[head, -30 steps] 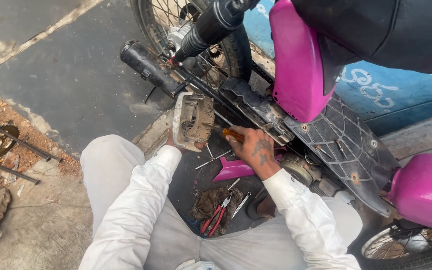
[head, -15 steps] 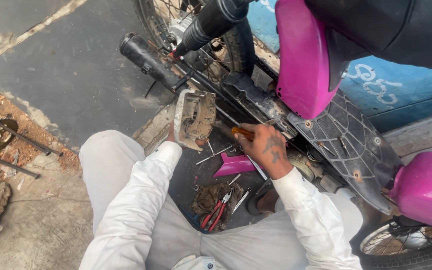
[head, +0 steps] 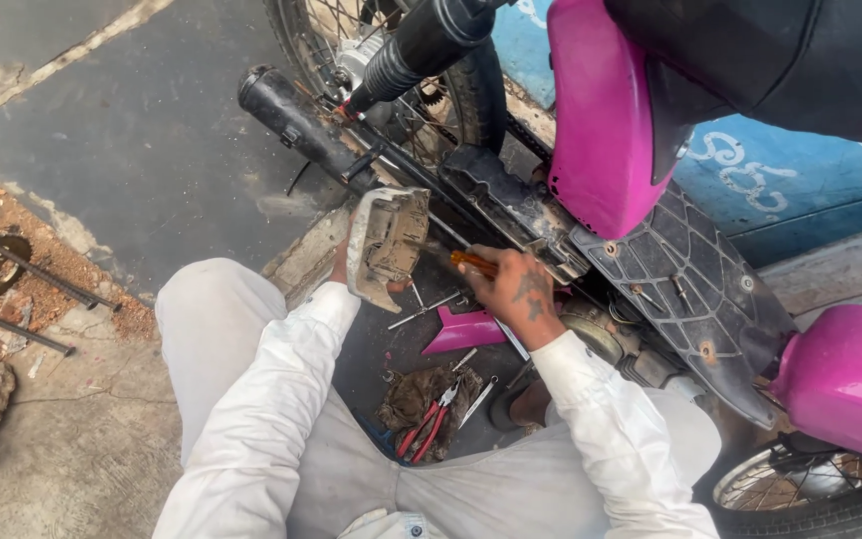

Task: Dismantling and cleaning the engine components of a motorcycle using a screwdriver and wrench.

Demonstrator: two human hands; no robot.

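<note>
Head view: left hand [head: 343, 262] behind cover [head: 386, 243]

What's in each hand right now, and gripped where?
Left hand holds the grey metal engine cover by its lower edge. Right hand grips an orange-handled screwdriver by the handle.

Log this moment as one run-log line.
left hand: holds grey metal cover | right hand: grips orange-handled tool at motorcycle frame | ground: red pliers, pink panel
</note>
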